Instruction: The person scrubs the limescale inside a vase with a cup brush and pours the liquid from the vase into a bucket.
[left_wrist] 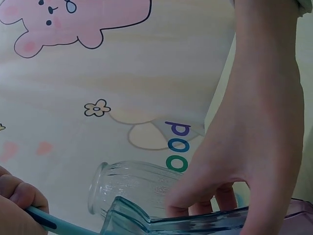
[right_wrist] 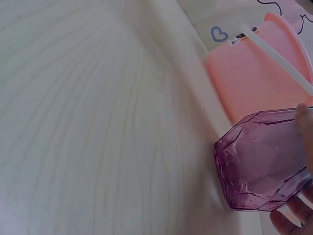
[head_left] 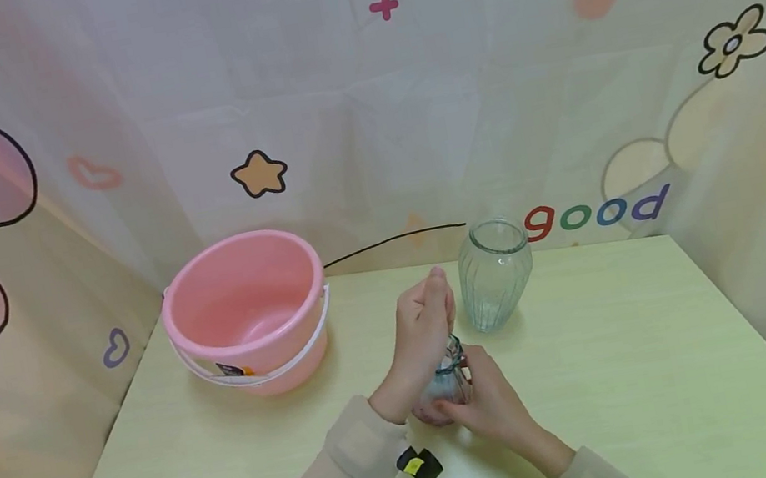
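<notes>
A small faceted glass vase (head_left: 446, 387), purple at the base and blue-green at the neck, stands upright on the table. My right hand (head_left: 495, 399) grips its body, thumb on the near side and fingers behind. Above the mouth, my left hand (head_left: 424, 315) is curled round a light-blue handle (left_wrist: 54, 223) that slants toward the vase's mouth; its far end is hidden. In the right wrist view the purple base (right_wrist: 264, 164) shows large, with right fingers (right_wrist: 299, 210) against it. A larger clear ribbed glass vase (head_left: 496, 279) stands just behind the hands.
At the back left stands a pink bucket (head_left: 219, 349) with a white handle (head_left: 300, 358) hanging down in front. The pale table (head_left: 647, 364) meets a printed curtain (head_left: 350, 134) at the back and sides. A black-and-yellow strap (head_left: 419, 466) is by the left sleeve.
</notes>
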A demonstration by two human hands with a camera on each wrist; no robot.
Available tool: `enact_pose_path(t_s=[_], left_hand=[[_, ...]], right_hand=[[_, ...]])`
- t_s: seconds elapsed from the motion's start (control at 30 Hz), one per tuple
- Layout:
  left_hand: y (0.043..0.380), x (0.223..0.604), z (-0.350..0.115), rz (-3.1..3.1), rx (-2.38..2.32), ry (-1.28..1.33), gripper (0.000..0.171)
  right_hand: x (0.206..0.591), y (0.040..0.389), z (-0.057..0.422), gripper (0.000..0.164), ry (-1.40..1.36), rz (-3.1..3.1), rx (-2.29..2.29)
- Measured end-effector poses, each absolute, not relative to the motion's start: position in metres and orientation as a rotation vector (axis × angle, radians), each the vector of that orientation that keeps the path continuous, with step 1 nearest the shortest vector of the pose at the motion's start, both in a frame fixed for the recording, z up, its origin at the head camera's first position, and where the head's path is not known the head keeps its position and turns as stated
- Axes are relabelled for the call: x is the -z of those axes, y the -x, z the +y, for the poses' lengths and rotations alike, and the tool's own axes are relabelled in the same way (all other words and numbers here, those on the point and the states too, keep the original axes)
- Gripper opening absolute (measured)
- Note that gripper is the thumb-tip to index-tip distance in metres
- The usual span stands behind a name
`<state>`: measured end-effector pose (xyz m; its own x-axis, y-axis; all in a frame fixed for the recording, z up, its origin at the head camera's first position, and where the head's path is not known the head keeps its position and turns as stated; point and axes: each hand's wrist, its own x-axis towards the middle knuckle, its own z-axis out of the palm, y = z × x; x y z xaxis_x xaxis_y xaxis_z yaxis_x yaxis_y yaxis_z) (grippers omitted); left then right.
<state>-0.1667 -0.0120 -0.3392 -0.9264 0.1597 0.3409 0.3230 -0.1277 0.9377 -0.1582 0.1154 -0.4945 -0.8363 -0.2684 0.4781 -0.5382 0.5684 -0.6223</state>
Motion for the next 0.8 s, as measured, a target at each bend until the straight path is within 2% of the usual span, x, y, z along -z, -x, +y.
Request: enact_pose_path(t_s=[0.8], left_hand=[[0.1626, 0.3318, -0.011, -2.018, 2.181, 0.594, 0.046]], right_hand=[[0.4951, 0.1578, 0.1101, 0.077, -0.607, -2.465, -1.074]])
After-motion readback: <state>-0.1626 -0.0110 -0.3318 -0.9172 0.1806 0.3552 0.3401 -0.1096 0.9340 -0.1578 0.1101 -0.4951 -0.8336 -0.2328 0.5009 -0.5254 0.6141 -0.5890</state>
